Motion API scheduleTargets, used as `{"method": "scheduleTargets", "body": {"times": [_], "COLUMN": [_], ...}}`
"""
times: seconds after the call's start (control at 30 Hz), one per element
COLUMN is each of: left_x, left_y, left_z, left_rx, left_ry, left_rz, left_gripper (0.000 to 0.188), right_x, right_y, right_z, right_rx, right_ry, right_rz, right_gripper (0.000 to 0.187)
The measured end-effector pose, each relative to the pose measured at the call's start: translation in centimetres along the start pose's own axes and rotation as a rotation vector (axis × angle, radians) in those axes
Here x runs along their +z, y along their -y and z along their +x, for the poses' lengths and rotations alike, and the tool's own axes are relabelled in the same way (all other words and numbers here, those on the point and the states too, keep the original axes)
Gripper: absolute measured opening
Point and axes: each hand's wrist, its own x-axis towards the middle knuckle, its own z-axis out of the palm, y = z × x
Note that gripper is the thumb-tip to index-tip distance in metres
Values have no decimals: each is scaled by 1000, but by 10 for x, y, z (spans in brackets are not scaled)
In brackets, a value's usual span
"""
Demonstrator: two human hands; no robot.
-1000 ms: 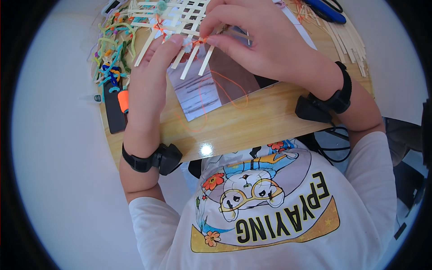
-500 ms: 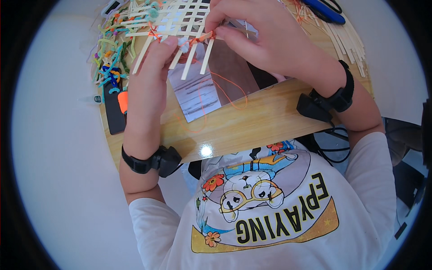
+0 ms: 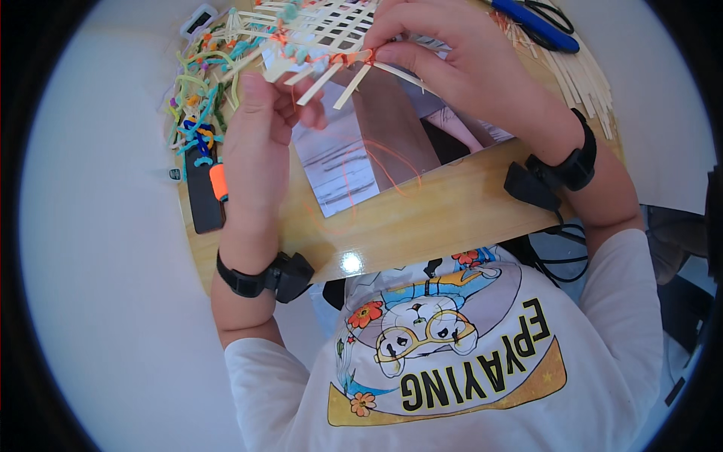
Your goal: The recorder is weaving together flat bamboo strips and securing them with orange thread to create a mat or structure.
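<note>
So the mat (image 3: pixel 331 34), woven from pale flat strips, is up in the air over the far part of the table, tilted, its far end cut off at the top of the view, so I can't tell its long axis. The loose tails on its near side point down and a bit left, toward the table's near edge; I count at least three clear ones, plus one strip slanting off to the right under the right hand. Orange thread (image 3: pixel 350 56) wraps that near side, and at least three bluish fuzzy balls (image 3: pixel 288 13) sit at its left end.

The right hand (image 3: pixel 452 60) has the mat's near side pinched between thumb and finger. The left hand (image 3: pixel 260 113) is at the mat's left end, fingers loosely curled, thumb apart; can't tell if it's gripping anything.

Under all that there's one glossy sheet (image 3: pixel 346 169), a corner aimed at the table's (image 3: pixel 444 200) near edge, with a loose orange strand looping past it. Along the left edge: a heap of fuzzy stems (image 3: pixel 199 113), too tangled to count, then one black bar (image 3: pixel 203 196) and one orange piece (image 3: pixel 218 182). Far right: one blue-handled tool (image 3: pixel 538 22) and a fan of spare strips (image 3: pixel 584 83), too many to count.
</note>
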Motion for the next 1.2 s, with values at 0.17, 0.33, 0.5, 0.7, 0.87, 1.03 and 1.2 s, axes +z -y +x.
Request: {"method": "scheduleTargets", "body": {"times": [0.17,0.33,0.5,0.7,0.87,1.03,1.2], "left_x": [13,22,30,16,37,41,40], "left_y": [0,-7,-2,-6,-9,4,6], "left_z": [-1,-6,-6,0,-4,-7,-9], "left_rx": [85,-92,-180,64,-96,-73,-50], "left_ry": [-152,-81,197,-206,-99,-127,-134], "left_rz": [195,594,868,934,220,80,268], "left_gripper": [37,24,13,43,40,28,22], "right_x": [0,-2,-2,0,8,24,31], "right_y": [-10,-7,-5,-3,0,4,4], "right_z": [-3,-2,-3,-3,-4,-11,-14], "right_rx": [59,206,154,122,6,65,128], "right_ry": [-95,-124,-148,-128,-112,-167,-154], "right_rz": [86,212,261,207,160,153,232], "right_gripper": [7,7,7,8,6,12,12]}}
